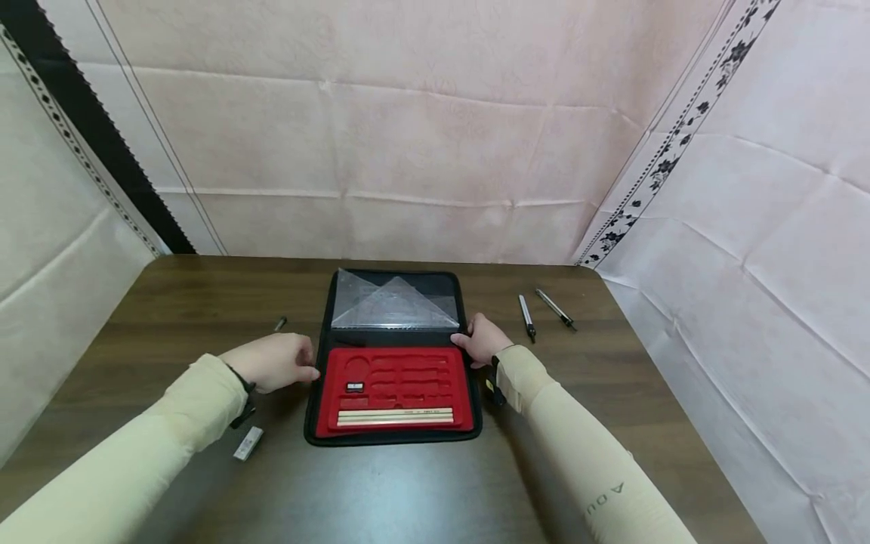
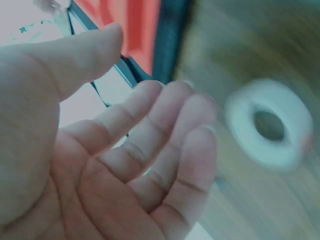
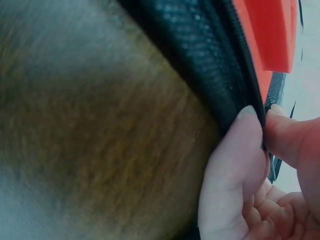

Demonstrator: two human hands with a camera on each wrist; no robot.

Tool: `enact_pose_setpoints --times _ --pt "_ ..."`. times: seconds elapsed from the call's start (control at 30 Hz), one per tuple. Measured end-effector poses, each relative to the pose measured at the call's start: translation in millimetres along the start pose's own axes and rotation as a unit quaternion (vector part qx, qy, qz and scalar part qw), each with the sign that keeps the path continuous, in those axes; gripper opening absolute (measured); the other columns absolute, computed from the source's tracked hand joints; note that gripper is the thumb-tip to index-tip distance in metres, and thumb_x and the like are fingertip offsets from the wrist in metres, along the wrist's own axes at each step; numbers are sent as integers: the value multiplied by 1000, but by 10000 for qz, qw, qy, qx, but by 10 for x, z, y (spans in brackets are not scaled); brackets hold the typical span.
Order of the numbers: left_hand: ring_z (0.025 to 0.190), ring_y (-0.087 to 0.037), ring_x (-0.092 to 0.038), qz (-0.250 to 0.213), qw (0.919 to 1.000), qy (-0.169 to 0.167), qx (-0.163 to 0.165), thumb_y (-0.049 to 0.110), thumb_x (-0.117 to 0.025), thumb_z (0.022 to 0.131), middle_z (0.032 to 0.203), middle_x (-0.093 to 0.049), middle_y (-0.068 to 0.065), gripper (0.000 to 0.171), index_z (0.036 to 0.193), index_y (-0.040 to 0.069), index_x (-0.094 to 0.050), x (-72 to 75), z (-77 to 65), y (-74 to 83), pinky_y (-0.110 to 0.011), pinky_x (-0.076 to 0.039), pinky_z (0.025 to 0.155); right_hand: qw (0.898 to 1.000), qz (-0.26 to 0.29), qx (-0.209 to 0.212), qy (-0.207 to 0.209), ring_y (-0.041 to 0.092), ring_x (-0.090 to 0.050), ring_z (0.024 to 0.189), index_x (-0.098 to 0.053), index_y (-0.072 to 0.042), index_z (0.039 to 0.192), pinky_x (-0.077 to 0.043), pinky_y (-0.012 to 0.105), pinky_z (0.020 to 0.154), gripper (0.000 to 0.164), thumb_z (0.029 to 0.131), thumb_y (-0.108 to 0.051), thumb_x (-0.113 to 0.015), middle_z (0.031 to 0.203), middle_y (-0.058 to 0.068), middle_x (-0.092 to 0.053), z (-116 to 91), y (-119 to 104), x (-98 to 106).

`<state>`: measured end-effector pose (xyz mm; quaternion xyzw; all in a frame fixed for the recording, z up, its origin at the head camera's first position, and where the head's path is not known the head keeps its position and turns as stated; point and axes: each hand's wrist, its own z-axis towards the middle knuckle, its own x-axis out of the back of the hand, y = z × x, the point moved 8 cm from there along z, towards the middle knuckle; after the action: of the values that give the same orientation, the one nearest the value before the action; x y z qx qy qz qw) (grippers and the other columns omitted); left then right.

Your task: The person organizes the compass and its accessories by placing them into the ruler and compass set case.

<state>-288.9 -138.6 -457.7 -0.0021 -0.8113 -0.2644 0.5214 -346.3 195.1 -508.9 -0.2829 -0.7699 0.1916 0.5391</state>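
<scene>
Your right hand [image 1: 482,341] pinches the right edge of the open, flat black case [image 1: 394,442] between thumb and fingers, while your left hand [image 1: 282,361], fingers loosely bent around nothing, is at its left edge, contact unclear. The case lies on the brown wood-grain table [image 1: 381,491], with clear plastic triangles [image 1: 396,306] in its far half and pale slender sticks [image 1: 396,418] in the moulded red tray [image 1: 331,394] nearer you

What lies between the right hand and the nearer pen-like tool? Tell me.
In the head view, bare tabletop separates the right hand from that tool.
</scene>
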Motion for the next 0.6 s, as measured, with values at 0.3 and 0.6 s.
enact_pose_setpoints --times 0.3,0.6 --pt "74 -23 -51 287 9994 191 49 25 -78 81 89 -53 -11 34 99 1 -61 53 -169 -355 -38 -45 64 10000 -9 -32 17 23 -62 71 -43 -3 101 -54 30 53 37 93 -32 -65 91 17 -53 25 28 -9" --pt "73 -25 -49 561 9979 335 -45 13 -77 75 91 -49 -15 38 103 -3 -57 21 -226 -491 -37 -43 64 10000 -1 18 24 23 -62 71 -42 -3 101 -54 31 54 36 94 -31 -64 92 17 -53 12 6 -13"
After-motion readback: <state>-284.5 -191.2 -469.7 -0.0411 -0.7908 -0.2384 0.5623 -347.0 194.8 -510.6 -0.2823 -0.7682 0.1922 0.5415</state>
